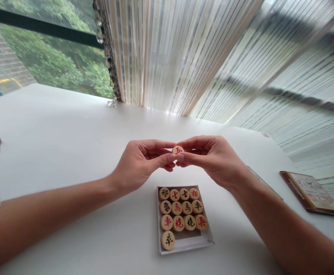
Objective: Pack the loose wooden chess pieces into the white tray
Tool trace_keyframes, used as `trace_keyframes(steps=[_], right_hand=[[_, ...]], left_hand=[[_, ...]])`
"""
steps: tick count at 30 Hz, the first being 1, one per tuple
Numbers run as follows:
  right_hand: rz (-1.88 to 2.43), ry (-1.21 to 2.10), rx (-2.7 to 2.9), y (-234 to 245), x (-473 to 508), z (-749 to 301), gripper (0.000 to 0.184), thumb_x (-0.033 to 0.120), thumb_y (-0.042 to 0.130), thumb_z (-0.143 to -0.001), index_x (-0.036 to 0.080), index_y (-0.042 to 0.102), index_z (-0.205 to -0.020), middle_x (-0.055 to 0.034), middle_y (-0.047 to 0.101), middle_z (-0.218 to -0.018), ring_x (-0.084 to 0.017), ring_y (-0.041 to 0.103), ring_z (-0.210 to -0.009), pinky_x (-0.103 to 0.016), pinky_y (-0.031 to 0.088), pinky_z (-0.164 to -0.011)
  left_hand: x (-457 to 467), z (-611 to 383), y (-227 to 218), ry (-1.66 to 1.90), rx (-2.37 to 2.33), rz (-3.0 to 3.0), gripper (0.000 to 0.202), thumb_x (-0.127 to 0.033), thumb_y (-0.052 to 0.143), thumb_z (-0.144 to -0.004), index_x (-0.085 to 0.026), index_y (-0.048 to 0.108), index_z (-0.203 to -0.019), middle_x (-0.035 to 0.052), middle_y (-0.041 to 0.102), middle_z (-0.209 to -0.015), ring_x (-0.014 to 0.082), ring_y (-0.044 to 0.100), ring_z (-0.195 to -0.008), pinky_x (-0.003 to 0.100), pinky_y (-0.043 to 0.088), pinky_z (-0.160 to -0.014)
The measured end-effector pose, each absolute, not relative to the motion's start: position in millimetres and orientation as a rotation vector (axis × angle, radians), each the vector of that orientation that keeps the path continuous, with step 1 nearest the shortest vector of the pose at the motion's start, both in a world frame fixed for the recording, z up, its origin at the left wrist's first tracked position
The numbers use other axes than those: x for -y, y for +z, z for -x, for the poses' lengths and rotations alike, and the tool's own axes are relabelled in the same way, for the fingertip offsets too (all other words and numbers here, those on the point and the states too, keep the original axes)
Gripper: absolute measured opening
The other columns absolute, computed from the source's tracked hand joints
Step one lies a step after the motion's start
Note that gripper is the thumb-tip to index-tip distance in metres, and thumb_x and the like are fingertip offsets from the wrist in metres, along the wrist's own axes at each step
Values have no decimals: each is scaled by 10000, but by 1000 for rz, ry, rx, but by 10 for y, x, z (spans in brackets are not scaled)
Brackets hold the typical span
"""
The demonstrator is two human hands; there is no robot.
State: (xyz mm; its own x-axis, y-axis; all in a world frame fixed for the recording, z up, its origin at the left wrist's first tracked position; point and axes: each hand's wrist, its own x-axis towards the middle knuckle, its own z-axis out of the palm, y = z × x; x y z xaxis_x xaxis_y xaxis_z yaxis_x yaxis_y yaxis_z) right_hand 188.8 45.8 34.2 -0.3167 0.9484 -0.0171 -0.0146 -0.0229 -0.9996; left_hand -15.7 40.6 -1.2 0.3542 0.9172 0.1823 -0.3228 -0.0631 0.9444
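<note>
Chess piece (178, 149) is pinched between your left fingers (163, 159) and right fingers (194, 159), so squeeze evenly or it could slip.

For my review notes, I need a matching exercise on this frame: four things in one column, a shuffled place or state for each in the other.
1. Box
2. Book
3. Curtain
4. Piece outside the box

A. near the table's right edge
B. between left hand and right hand
C. hanging along the far side
D. holding thirteen pieces

Pairs: 1-D, 2-A, 3-C, 4-B
</note>
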Motion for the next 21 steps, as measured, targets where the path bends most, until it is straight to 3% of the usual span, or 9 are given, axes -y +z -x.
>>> trace_keyframes(steps=[6, 11, 18, 21], right_hand=[[1080, 1437, 1452, 294, -466, -1875, 355, 296, 1064, -566, 151, 804, -762, -43, 771, -666, -151, 719, -598, -238, 598, -559], [1040, 1481, 1474, 289, -460, -1886, 350, 359, 1036, -636, 147, 781, -748, -72, 796, -690, -168, 742, -617, -253, 622, -563], [1053, 1449, 1501, 283, -420, -1896, 347, 424, 1013, -675, 170, 843, -838, -62, 793, -706, -196, 767, -626, -309, 678, -627], [1093, 1399, 1563, 247, -399, -1940, 284, 432, 978, -738, 200, 854, -843, -61, 785, -725, -188, 753, -638, -295, 671, -640]], left_hand=[[-373, 156, -35, 1186, -635, -1402, 241, -165, 865, -870, -174, 855, -1110, 56, 845, -878, 145, 775, -759, 231, 670, -728], [-345, 153, -56, 1209, -705, -1450, 229, -190, 848, -880, -166, 851, -1108, 53, 837, -887, 157, 768, -762, 288, 695, -774], [-335, 160, -65, 1193, -654, -1435, 272, -224, 846, -882, -142, 812, -1139, 100, 842, -1058, 241, 822, -945, 371, 697, -904], [-322, 161, -78, 1173, -595, -1455, 303, -243, 836, -892, -127, 789, -1167, 106, 838, -990, 228, 820, -916, 353, 682, -892]])
